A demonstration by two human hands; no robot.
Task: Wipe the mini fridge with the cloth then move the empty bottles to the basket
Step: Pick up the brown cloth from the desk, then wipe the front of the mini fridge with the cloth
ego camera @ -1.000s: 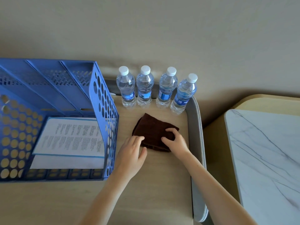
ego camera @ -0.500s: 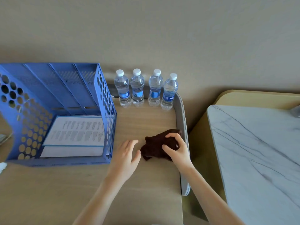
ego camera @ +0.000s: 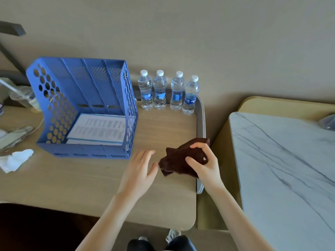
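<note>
My right hand (ego camera: 204,165) grips a bunched dark brown cloth (ego camera: 176,160) near the right edge of the wooden tabletop (ego camera: 90,178). Just left of the cloth, my left hand (ego camera: 139,171) is flat and open, fingers spread, nothing in it. Several clear water bottles (ego camera: 167,91) with white caps and blue labels stand in a row against the wall at the back. A blue perforated plastic basket (ego camera: 81,109) with dividers stands to their left, with a printed sheet lying inside it. No mini fridge is recognisable in view.
A marble-topped table (ego camera: 282,169) stands to the right across a narrow gap. A crumpled white tissue (ego camera: 15,160) and a plastic cup (ego camera: 23,98) lie at the far left. A grey rim (ego camera: 200,120) runs along the tabletop's right edge.
My right hand has pulled the cloth from in front of the bottles toward me and to the right, bunching it up. My left hand has come off the cloth. The view has drawn back.
</note>
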